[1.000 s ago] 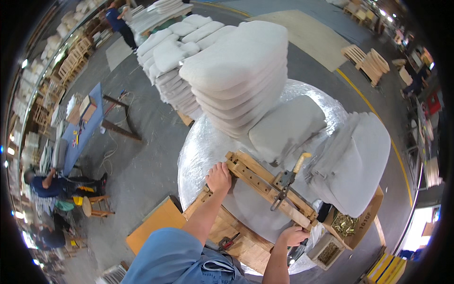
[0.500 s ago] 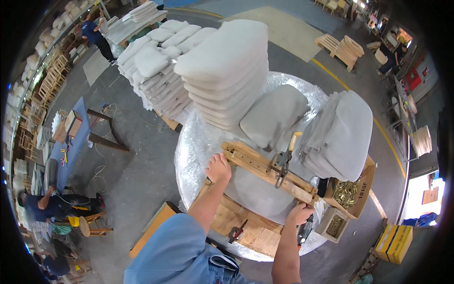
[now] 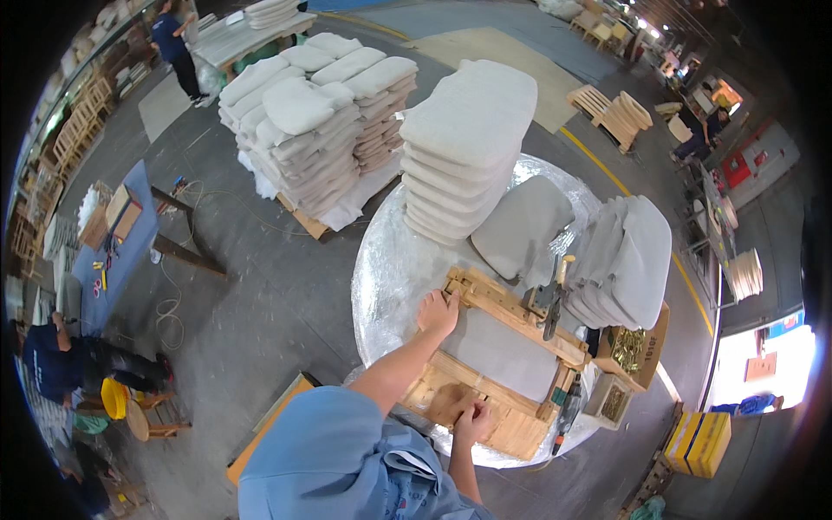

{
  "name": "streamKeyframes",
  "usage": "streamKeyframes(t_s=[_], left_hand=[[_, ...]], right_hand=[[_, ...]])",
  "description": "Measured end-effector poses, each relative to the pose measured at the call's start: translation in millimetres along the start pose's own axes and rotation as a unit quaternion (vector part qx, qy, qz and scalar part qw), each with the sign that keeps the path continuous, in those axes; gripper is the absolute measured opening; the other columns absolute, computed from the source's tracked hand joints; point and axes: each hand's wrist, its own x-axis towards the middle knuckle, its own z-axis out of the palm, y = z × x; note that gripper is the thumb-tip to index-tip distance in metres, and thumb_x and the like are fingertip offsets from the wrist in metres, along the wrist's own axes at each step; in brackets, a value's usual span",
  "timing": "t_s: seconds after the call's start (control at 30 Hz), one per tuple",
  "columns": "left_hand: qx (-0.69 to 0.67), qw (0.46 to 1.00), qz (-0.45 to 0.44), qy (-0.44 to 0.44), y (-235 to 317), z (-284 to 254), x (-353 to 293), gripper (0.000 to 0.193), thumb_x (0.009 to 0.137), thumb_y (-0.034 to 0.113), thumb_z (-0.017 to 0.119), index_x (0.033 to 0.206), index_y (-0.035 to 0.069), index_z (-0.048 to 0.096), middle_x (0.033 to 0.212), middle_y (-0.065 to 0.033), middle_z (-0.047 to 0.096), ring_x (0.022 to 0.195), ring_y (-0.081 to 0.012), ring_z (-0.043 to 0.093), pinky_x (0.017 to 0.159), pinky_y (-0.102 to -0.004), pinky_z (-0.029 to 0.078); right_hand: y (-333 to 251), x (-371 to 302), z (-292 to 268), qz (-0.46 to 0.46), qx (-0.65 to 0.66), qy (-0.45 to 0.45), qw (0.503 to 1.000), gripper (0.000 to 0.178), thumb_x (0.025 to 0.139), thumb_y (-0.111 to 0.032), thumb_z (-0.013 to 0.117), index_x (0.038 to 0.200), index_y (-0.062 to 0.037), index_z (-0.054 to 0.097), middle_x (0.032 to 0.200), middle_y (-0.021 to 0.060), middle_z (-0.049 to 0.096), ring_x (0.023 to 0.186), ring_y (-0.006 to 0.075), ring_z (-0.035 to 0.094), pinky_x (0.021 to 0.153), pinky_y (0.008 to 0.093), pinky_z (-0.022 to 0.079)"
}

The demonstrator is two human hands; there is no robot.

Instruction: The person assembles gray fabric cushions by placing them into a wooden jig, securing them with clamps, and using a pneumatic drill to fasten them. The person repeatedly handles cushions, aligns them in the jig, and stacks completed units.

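Observation:
A wooden jig lies on the round table, its upper bar (image 3: 511, 314) carrying a toggle clamp (image 3: 548, 305) with a yellow handle. A grey seat panel (image 3: 505, 354) sits within the jig, behind its plywood base (image 3: 516, 431). My left hand (image 3: 438, 314) is closed round the left end of the upper bar. Over the front of the base, my right hand (image 3: 473, 422) is closed. What its fingers grip is hidden; a small red-and-dark clamp showed around there earlier. A dark power tool (image 3: 567, 407) with an orange end lies right of the jig.
The round table (image 3: 374, 286) is wrapped in clear film. It bears a tall stack of pale seat pads (image 3: 472, 113), a loose grey pad (image 3: 523, 227) and leaning pads (image 3: 637, 260). Boxes of metal fasteners (image 3: 630, 348) stand at right. More pads (image 3: 303, 108) fill a pallet.
My right hand has left the right end of the upper bar and moved left and nearer, onto the front of the base. My left hand stays on the bar. The whole view has shifted.

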Motion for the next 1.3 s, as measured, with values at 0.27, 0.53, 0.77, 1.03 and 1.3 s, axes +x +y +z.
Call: streamKeyframes(t_s=[0.27, 0.53, 0.77, 1.03, 1.3], left_hand=[[-0.095, 0.982, 0.067, -0.151, -75, -37, -24, 0.074, 0.097, 0.049, 0.073, 0.156, 0.011, 0.051, 0.142, -0.0223, 0.067, 0.129, -0.0407, 0.065, 0.108, -0.0504, 0.051], [-0.222, 0.946, 0.064, -0.227, -85, -35, 24, 0.066, 0.077, 0.022, 0.093, 0.133, 0.0, 0.067, 0.113, -0.0155, 0.078, 0.099, -0.0276, 0.076, 0.086, -0.0407, 0.061], [-0.27, 0.916, 0.08, -0.286, -91, -31, 33, 0.087, 0.084, 0.023, 0.095, 0.152, -0.005, 0.049, 0.124, -0.0172, 0.073, 0.108, -0.0256, 0.073, 0.093, -0.0396, 0.06], [-0.208, 0.933, 0.068, -0.286, -77, -32, 22, 0.088, 0.084, 0.026, 0.095, 0.153, -0.005, 0.049, 0.121, -0.0138, 0.074, 0.108, -0.0228, 0.072, 0.091, -0.0374, 0.059], [-0.212, 0.943, 0.103, -0.234, -88, -19, 13, 0.076, 0.083, 0.039, 0.091, 0.143, 0.001, 0.063, 0.127, -0.019, 0.076, 0.115, -0.0307, 0.073, 0.098, -0.0428, 0.058]], right_hand=[[-2, 39, -1, 0.115, 0.083, -0.009, 0.99, 0.02, 0.109, -0.022, 0.061, 0.11, -0.0028, 0.068, 0.089, 0.0067, 0.067, 0.079, 0.0115, 0.062, 0.073, 0.0279, 0.05], [-7, 49, 11, 0.129, 0.029, 0.017, 0.991, 0.037, 0.105, -0.027, 0.063, 0.125, 0.0038, 0.072, 0.12, 0.0184, 0.077, 0.114, 0.028, 0.072, 0.101, 0.0401, 0.055], [-19, 44, 8, 0.127, -0.023, 0.04, 0.991, 0.029, 0.102, -0.03, 0.065, 0.11, -0.0044, 0.076, 0.085, 0.0175, 0.075, 0.081, 0.0319, 0.074, 0.077, 0.0448, 0.056], [-11, 44, 7, 0.117, -0.054, 0.076, 0.989, 0.024, 0.098, -0.025, 0.068, 0.106, -0.004, 0.076, 0.083, 0.0141, 0.075, 0.076, 0.0264, 0.072, 0.072, 0.0419, 0.055], [12, 45, 9, 0.08, 0.028, 0.045, 0.995, 0.023, 0.099, -0.019, 0.067, 0.111, -0.001, 0.075, 0.094, 0.011, 0.078, 0.086, 0.0238, 0.073, 0.08, 0.039, 0.057]])
